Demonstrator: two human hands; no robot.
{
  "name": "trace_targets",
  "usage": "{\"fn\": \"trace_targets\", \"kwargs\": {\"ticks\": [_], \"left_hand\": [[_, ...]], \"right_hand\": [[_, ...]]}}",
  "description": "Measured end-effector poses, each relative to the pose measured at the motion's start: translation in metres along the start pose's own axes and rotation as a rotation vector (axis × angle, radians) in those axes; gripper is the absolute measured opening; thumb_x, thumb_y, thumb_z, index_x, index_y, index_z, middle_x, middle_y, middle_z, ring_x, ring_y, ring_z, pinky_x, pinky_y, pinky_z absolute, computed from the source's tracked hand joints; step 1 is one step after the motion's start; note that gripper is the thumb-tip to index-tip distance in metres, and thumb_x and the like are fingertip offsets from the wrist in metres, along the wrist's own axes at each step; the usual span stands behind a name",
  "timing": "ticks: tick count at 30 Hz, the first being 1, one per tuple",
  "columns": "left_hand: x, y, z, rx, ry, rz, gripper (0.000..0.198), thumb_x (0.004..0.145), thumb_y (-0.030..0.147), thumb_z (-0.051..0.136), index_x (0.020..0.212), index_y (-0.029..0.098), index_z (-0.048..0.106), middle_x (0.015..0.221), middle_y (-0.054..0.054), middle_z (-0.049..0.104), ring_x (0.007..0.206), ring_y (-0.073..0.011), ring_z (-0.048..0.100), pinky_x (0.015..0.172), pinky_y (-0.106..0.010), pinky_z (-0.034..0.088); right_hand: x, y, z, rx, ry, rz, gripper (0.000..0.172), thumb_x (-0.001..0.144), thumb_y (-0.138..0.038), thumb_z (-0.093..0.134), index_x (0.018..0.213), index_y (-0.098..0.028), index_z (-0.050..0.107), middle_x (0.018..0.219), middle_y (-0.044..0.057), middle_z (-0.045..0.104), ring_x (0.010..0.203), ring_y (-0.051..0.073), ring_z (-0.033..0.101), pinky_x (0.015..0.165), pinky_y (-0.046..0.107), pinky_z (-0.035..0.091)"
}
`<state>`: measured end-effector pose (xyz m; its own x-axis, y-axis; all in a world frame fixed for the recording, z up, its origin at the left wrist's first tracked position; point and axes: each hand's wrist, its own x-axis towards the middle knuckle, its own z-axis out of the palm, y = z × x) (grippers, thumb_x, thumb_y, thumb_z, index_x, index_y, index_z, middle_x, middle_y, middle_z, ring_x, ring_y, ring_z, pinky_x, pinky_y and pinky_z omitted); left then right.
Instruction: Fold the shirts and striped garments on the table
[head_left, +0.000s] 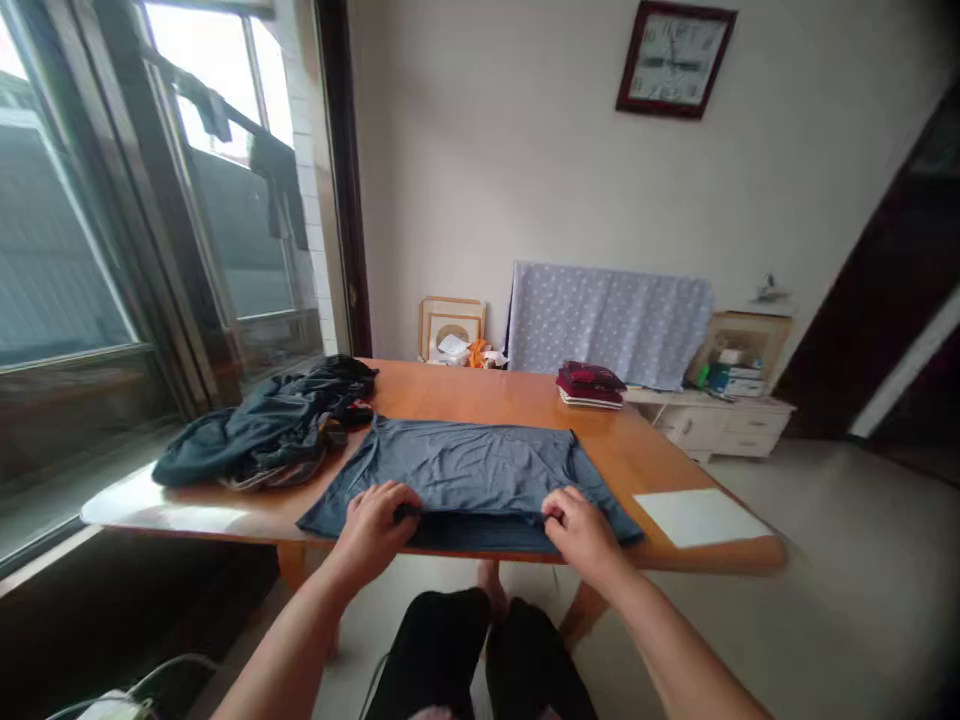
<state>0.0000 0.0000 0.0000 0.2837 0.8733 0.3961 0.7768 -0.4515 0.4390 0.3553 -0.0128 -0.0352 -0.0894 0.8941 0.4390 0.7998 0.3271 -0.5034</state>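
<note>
The shirt under the fingers is plain slate blue-grey, darker in the folded strip right at the fingertips. The table around the fingers is warm orange-brown wood. Out past the fingers of the left hand, the heap of clothes is dark navy to black. Just beyond the fingers of the right hand, to their right, the sheet is plain white. Well beyond the fingertips, the folded stack is dark red over white, and the hanging cloth is pale blue with small white dots. High above, the clock has a dark red frame and a white face. Behind the fingers, toward the body, the trousers are black.
</note>
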Motion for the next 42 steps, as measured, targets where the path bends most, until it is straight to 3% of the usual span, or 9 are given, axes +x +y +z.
{"fn": "trace_targets", "kwargs": {"ticks": [6, 8, 13, 18, 25, 28, 34, 38, 42], "left_hand": [[-0.012, -0.001, -0.01, -0.006, -0.072, 0.047, 0.01, 0.085, 0.024, 0.059, 0.093, 0.025, 0.065, 0.093, 0.001, 0.065, 0.095, -0.0204, 0.058, 0.094, -0.037, 0.035], [-0.015, -0.001, -0.012, 0.009, -0.123, 0.035, 0.01, 0.086, 0.034, 0.063, 0.09, 0.026, 0.067, 0.092, 0.002, 0.065, 0.095, -0.021, 0.058, 0.095, -0.038, 0.034], [-0.015, -0.002, -0.013, 0.013, -0.152, -0.007, 0.037, 0.093, 0.058, 0.053, 0.084, 0.026, 0.069, 0.092, 0.0, 0.067, 0.093, -0.0212, 0.059, 0.093, -0.038, 0.034], [-0.004, -0.004, -0.011, 0.098, -0.027, -0.037, 0.04, 0.099, 0.052, 0.043, 0.082, 0.024, 0.065, 0.085, -0.001, 0.066, 0.089, -0.0215, 0.059, 0.081, -0.033, 0.038], [0.002, -0.021, -0.007, 0.184, -0.058, -0.007, 0.03, 0.095, 0.045, 0.05, 0.081, 0.023, 0.065, 0.087, -0.004, 0.061, 0.085, -0.0214, 0.059, 0.074, -0.03, 0.041], [0.006, -0.021, -0.007, 0.194, -0.063, -0.013, 0.032, 0.096, 0.046, 0.048, 0.082, 0.023, 0.065, 0.087, -0.004, 0.061, 0.085, -0.0216, 0.06, 0.073, -0.03, 0.041], [0.036, 0.008, 0.005, 0.142, -0.055, 0.063, 0.031, 0.097, 0.045, 0.046, 0.089, 0.024, 0.068, 0.09, -0.005, 0.063, 0.088, -0.0216, 0.061, 0.078, -0.03, 0.043], [0.064, 0.043, 0.028, 0.024, -0.106, 0.201, 0.027, 0.096, 0.037, 0.047, 0.088, 0.024, 0.069, 0.089, -0.005, 0.065, 0.087, -0.0202, 0.061, 0.077, -0.028, 0.043], [0.086, 0.083, 0.057, -0.07, -0.184, 0.309, 0.024, 0.095, 0.032, 0.049, 0.085, 0.023, 0.069, 0.086, -0.004, 0.065, 0.085, -0.0192, 0.061, 0.077, -0.026, 0.044]], "right_hand": [[-0.018, -0.001, -0.002, -0.038, 0.009, -0.027, 0.021, 0.077, -0.011, 0.05, 0.086, -0.024, 0.064, 0.09, 0.001, 0.062, 0.077, 0.016, 0.06, 0.075, 0.026, 0.043], [-0.022, -0.005, -0.004, -0.064, -0.008, -0.036, 0.021, 0.078, -0.012, 0.05, 0.084, -0.025, 0.065, 0.09, 0.0, 0.063, 0.076, 0.015, 0.061, 0.074, 0.026, 0.042], [-0.023, -0.016, -0.007, -0.071, -0.047, -0.016, 0.022, 0.08, -0.014, 0.051, 0.081, -0.026, 0.069, 0.089, 0.0, 0.065, 0.074, 0.014, 0.061, 0.07, 0.025, 0.041], [-0.012, -0.021, -0.008, -0.077, 0.054, 0.02, 0.018, 0.087, -0.024, 0.052, 0.089, -0.026, 0.07, 0.09, 0.002, 0.066, 0.078, 0.016, 0.062, 0.072, 0.026, 0.041], [-0.013, -0.016, -0.012, -0.126, -0.054, 0.087, 0.016, 0.085, -0.024, 0.052, 0.075, -0.024, 0.065, 0.082, 0.0, 0.066, 0.071, 0.015, 0.06, 0.064, 0.026, 0.036], [-0.01, -0.002, -0.022, -0.025, 0.052, 0.166, 0.018, 0.087, -0.029, 0.051, 0.078, -0.024, 0.065, 0.079, 0.0, 0.067, 0.072, 0.017, 0.061, 0.066, 0.026, 0.039], [0.0, 0.048, -0.054, 0.017, 0.302, 0.437, 0.021, 0.086, -0.036, 0.051, 0.086, -0.025, 0.068, 0.08, 0.002, 0.072, 0.076, 0.02, 0.064, 0.067, 0.027, 0.041], [0.002, 0.061, -0.065, -0.055, 0.17, 0.542, 0.023, 0.087, -0.038, 0.05, 0.078, -0.025, 0.067, 0.076, 0.002, 0.072, 0.073, 0.019, 0.063, 0.065, 0.027, 0.039], [0.003, 0.049, -0.063, -0.189, -0.021, 0.57, 0.033, 0.088, -0.051, 0.053, 0.073, -0.025, 0.065, 0.073, 0.003, 0.07, 0.07, 0.019, 0.061, 0.061, 0.027, 0.033]]}}
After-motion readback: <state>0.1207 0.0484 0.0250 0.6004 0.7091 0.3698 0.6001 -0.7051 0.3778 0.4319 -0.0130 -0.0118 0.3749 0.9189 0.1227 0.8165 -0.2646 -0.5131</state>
